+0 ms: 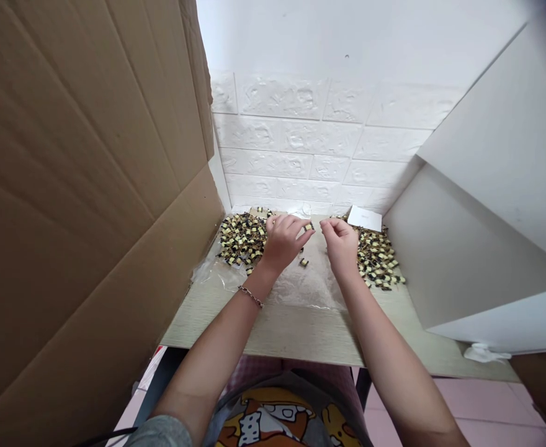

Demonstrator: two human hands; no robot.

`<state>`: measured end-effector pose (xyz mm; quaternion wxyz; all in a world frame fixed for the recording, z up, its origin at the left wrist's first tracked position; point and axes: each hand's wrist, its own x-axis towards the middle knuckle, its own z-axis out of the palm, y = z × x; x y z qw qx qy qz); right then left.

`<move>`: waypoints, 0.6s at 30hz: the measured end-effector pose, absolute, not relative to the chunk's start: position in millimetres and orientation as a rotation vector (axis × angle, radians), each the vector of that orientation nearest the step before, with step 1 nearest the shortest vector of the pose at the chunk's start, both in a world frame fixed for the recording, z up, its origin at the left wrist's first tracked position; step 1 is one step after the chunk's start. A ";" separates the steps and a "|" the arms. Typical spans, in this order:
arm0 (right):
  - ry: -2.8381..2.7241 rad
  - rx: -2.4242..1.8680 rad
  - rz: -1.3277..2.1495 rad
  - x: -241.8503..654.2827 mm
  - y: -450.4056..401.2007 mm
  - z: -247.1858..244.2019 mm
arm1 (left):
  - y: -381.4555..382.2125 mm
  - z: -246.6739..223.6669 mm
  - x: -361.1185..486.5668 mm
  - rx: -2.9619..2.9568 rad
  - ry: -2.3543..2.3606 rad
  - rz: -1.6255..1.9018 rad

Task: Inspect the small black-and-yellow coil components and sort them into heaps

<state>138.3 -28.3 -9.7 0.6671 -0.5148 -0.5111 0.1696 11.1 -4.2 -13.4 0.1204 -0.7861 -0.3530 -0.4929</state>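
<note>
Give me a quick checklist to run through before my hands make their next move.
1. Left hand gripping a small yellow-and-black part: ok, at the fingertips.
2. Right hand holding nothing: cannot tell; fingertips pinched, detail too small.
3. Left pile and right pile apart: ok.
4. No strays between piles: not ok, a loose part lies on the plastic sheet.
5. Right pile fully visible: not ok, right hand and white card hide some.

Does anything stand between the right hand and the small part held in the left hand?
Nothing visible does: only a gap separates the right hand from the small part in the left hand.
</note>
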 end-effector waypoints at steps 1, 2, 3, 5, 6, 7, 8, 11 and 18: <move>-1.129 -1.148 0.410 137.3 -28.4 -9.9 | -4.4 -13.6 11.5 -2.295 -1.043 -1.453; -1.112 -1.137 0.426 136.2 -28.8 -10.0 | -4.5 -13.7 11.9 -2.297 -1.055 -1.462; -1.101 -1.128 0.437 135.2 -29.4 -10.0 | -4.6 -13.7 12.2 -2.301 -1.070 -1.470; -1.085 -1.110 0.452 133.6 -30.5 -9.8 | -4.7 -13.5 12.7 -2.308 -1.101 -1.490; -1.081 -1.100 0.458 133.1 -30.9 -9.6 | -4.8 -13.4 12.9 -2.311 -1.116 -1.501; -1.078 -1.091 0.463 132.7 -31.2 -9.6 | -4.9 -13.2 13.0 -2.315 -1.127 -1.508; -1.077 -1.084 0.465 132.6 -31.3 -9.6 | -5.0 -13.0 13.1 -2.318 -1.138 -1.514; -1.087 -1.079 0.465 132.5 -31.4 -10.3 | -5.2 -12.5 13.4 -2.319 -1.153 -1.513; -1.107 -1.088 0.420 133.2 -31.7 -13.1 | -5.1 -13.1 13.7 -2.318 -1.169 -1.494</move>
